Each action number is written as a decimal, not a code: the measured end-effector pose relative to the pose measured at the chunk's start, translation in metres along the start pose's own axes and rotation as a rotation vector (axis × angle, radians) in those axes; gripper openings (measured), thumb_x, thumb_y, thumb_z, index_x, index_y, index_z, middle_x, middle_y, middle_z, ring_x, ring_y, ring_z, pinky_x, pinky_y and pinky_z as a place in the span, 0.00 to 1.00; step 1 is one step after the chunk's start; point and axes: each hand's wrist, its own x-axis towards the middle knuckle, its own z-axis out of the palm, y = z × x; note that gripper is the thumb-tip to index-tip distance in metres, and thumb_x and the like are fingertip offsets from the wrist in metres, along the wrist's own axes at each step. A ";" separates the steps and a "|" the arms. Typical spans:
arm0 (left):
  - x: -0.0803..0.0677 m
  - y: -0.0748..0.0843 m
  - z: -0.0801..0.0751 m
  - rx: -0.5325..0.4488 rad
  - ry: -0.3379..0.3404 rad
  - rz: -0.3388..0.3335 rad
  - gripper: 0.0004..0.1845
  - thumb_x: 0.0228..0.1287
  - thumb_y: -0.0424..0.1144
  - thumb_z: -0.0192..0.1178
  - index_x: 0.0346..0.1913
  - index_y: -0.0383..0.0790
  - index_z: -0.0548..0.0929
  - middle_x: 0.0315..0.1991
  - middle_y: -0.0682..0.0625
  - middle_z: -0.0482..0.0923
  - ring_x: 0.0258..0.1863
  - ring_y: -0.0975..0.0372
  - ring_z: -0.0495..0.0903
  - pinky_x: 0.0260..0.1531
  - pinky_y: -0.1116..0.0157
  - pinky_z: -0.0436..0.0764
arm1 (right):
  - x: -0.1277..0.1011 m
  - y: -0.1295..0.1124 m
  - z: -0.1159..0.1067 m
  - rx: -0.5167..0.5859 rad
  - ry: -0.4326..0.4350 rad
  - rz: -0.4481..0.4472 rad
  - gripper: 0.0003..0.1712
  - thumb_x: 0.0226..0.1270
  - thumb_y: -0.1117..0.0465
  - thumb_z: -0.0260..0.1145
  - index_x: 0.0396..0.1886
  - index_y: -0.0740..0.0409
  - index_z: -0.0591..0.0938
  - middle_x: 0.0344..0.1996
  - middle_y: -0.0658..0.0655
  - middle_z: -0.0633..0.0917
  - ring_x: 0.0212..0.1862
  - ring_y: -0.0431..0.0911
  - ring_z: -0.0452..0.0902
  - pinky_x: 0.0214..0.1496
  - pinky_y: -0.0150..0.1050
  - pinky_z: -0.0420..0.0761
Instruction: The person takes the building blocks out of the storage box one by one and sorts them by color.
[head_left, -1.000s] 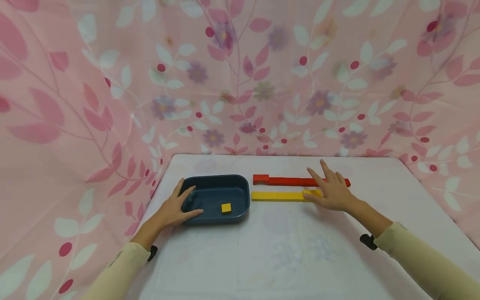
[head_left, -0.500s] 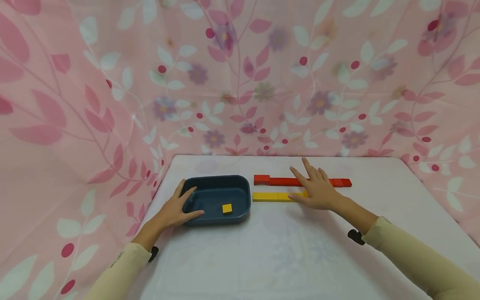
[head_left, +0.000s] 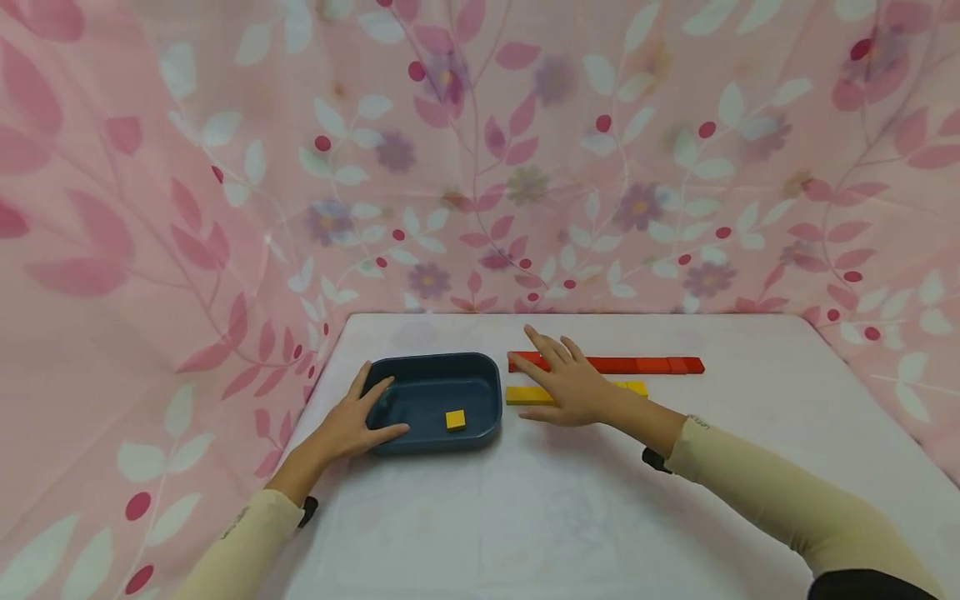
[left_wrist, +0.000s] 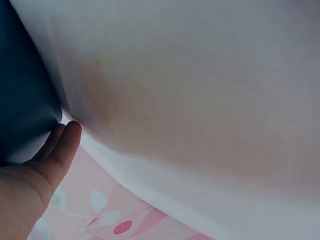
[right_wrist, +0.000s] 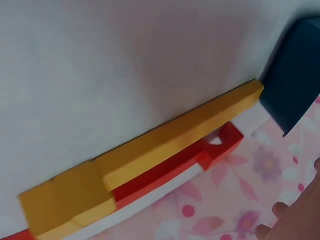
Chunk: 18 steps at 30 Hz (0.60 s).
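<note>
Slid leftward along the yellow bar [head_left: 528, 395]: right hand [head_left: 572, 385], fingers flat and spread, nearing the tray-side end. Unmoved: left hand [head_left: 352, 421], loosely open, bracing the blue tray [head_left: 435, 367] holding a yellow cube [head_left: 454, 419]. Beyond, red bar [head_left: 645, 365].

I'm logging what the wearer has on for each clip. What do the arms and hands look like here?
Both arms wear long, pale cream sleeves reaching the wrists. A small black device sits under each wrist. The left hand and right hand are bare: no gloves, and no rings can be seen.
</note>
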 end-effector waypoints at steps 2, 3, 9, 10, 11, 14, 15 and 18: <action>0.000 0.000 0.000 -0.006 0.000 0.003 0.53 0.52 0.73 0.62 0.77 0.52 0.59 0.80 0.40 0.36 0.64 0.35 0.70 0.57 0.33 0.72 | 0.006 -0.006 0.003 0.028 0.002 -0.011 0.53 0.61 0.26 0.57 0.80 0.38 0.49 0.80 0.55 0.33 0.79 0.57 0.43 0.78 0.65 0.46; 0.000 0.000 0.000 -0.008 0.000 0.001 0.53 0.52 0.73 0.62 0.77 0.52 0.59 0.80 0.40 0.36 0.64 0.35 0.70 0.57 0.33 0.72 | 0.008 -0.009 0.004 0.037 0.002 -0.014 0.53 0.62 0.26 0.57 0.80 0.38 0.49 0.80 0.55 0.33 0.79 0.56 0.42 0.78 0.65 0.46; 0.000 0.000 0.000 -0.012 -0.004 -0.005 0.53 0.52 0.74 0.62 0.77 0.52 0.60 0.81 0.40 0.36 0.64 0.34 0.70 0.57 0.32 0.71 | 0.021 -0.025 0.012 0.062 0.009 -0.048 0.50 0.65 0.30 0.58 0.80 0.43 0.54 0.81 0.57 0.36 0.79 0.56 0.43 0.78 0.65 0.48; 0.000 0.000 0.000 -0.010 -0.005 -0.004 0.53 0.52 0.74 0.61 0.77 0.52 0.60 0.81 0.41 0.36 0.64 0.34 0.70 0.57 0.32 0.71 | 0.024 -0.028 0.013 0.061 0.007 -0.057 0.49 0.66 0.31 0.57 0.80 0.43 0.53 0.81 0.57 0.36 0.79 0.56 0.43 0.78 0.64 0.48; 0.000 0.000 0.000 -0.007 -0.006 -0.004 0.53 0.52 0.74 0.61 0.77 0.52 0.60 0.81 0.41 0.36 0.64 0.34 0.70 0.57 0.32 0.71 | 0.026 -0.031 0.014 0.065 0.009 -0.068 0.48 0.67 0.32 0.57 0.80 0.43 0.54 0.81 0.58 0.37 0.79 0.57 0.44 0.78 0.64 0.49; -0.001 0.000 0.000 -0.006 -0.007 -0.008 0.52 0.53 0.73 0.62 0.77 0.52 0.60 0.81 0.41 0.35 0.64 0.34 0.70 0.57 0.32 0.71 | 0.034 -0.039 0.018 0.066 0.016 -0.088 0.46 0.69 0.34 0.57 0.80 0.44 0.53 0.81 0.59 0.39 0.79 0.58 0.46 0.78 0.62 0.50; -0.001 0.000 0.000 -0.006 -0.007 -0.005 0.52 0.53 0.73 0.61 0.77 0.51 0.60 0.81 0.41 0.35 0.64 0.34 0.70 0.57 0.32 0.71 | 0.036 -0.042 0.019 0.069 0.014 -0.088 0.46 0.69 0.35 0.57 0.80 0.44 0.53 0.81 0.59 0.40 0.79 0.58 0.46 0.78 0.61 0.50; -0.001 0.000 0.001 -0.003 0.004 -0.007 0.51 0.54 0.72 0.61 0.77 0.51 0.60 0.81 0.41 0.35 0.64 0.34 0.70 0.57 0.32 0.71 | 0.045 -0.049 0.021 0.083 0.005 -0.097 0.47 0.68 0.35 0.60 0.80 0.45 0.54 0.80 0.60 0.46 0.79 0.56 0.47 0.79 0.58 0.50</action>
